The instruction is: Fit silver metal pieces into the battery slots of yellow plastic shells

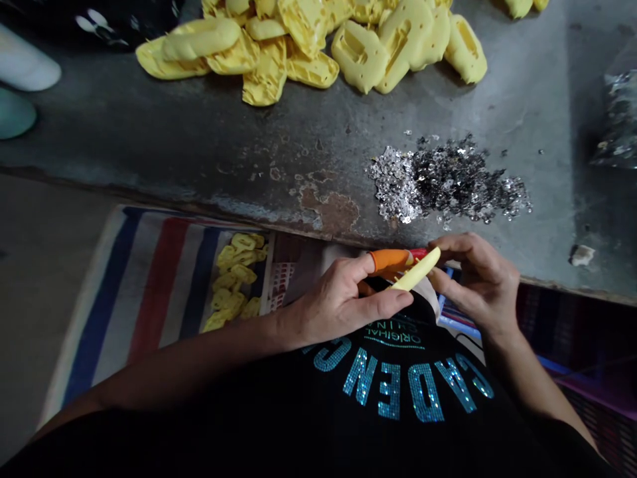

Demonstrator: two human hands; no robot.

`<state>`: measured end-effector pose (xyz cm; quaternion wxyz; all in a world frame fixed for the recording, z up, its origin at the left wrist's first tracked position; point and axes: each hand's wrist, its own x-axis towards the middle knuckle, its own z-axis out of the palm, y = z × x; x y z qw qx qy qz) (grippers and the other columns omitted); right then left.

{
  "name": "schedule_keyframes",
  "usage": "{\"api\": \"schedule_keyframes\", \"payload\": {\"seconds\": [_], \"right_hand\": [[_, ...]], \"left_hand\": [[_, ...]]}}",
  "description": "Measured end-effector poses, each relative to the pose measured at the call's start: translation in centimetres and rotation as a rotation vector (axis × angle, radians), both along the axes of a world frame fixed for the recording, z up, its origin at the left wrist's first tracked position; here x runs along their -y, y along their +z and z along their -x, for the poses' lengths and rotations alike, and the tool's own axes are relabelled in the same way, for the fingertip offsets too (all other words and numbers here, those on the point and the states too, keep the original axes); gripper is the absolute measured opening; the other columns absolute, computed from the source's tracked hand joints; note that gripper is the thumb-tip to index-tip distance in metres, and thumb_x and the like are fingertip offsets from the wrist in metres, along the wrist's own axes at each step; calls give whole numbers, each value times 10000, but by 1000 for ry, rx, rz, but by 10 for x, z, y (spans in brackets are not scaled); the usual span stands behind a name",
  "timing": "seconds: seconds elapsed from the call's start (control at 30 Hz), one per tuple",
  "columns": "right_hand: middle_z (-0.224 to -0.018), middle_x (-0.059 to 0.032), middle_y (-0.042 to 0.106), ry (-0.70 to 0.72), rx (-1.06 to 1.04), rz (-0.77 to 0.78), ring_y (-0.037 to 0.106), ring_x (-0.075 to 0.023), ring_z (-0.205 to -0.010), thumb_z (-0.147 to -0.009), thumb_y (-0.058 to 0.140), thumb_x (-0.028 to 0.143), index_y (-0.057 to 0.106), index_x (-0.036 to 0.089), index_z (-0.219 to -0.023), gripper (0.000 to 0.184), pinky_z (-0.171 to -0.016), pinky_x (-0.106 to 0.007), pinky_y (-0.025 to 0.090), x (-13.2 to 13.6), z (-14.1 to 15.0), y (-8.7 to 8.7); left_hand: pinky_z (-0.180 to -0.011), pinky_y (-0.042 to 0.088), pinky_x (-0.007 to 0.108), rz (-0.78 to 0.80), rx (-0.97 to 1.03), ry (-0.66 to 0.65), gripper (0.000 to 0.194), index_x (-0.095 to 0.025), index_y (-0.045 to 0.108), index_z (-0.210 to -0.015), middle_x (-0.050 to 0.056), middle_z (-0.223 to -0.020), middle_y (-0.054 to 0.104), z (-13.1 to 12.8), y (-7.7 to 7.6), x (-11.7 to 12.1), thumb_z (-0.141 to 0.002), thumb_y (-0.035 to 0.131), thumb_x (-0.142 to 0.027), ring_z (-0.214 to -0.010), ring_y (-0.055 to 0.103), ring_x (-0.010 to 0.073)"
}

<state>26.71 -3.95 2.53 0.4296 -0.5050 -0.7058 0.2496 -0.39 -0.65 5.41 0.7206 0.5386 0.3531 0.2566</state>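
In front of my chest, my left hand grips a yellow plastic shell between its thumb and fingers. The shell is tilted, seen nearly edge-on, with its right end higher. An orange cover wraps one left finger, and something red shows just beyond it. My right hand is closed at the raised end of the shell, thumb and forefinger on it; whether a small part is also between them is hidden. Just beyond the hands, a heap of small shiny metal pieces lies on the worn grey table.
More yellow shells are piled along the table's far side. Below the table edge at left, several yellow pieces lie by a striped sheet. A clear bag of metal pieces rests at right, near a whitish lump.
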Motion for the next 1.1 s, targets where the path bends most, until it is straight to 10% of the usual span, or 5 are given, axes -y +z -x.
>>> {"api": "schedule_keyframes", "payload": {"seconds": [0.3,0.53,0.8,1.1], "right_hand": [[-1198,-73,881,1,-29,-388,859,-290,-1055,-1040,852,265,771,304,-1469,439,-873,-469,741,-10,8,-23],[-1130,-83,849,-58,-66,-442,843,-314,-979,-1066,834,374,759,301,-1409,359,-790,-492,736,-2,13,-27],[-1166,-101,830,-81,-81,-438,856,-309,-1002,-1066,849,440,754,291,-1404,381,-800,-481,758,9,7,-34],[-1148,-72,885,-60,-132,-352,859,-270,-1001,-1038,875,296,800,296,-1367,337,-852,-446,745,8,7,-24]], "left_hand": [[-1140,704,430,-797,-89,5,842,-304,590,-1696,121,-1554,812,2,-16,-3,-974,982,-488,-1319,854,311],[-1127,717,445,-1008,-150,-18,829,-245,570,-1656,158,-1480,785,-6,-13,-2,-975,957,-514,-1340,836,329],[-1126,705,413,-1007,-78,-36,678,-238,673,-1557,172,-1440,812,-12,-11,-5,-987,956,-471,-1307,843,305],[-1054,677,425,-541,-91,-138,862,-287,738,-1563,126,-1486,821,-3,-6,-7,-826,1075,-580,-1277,832,346]]}}
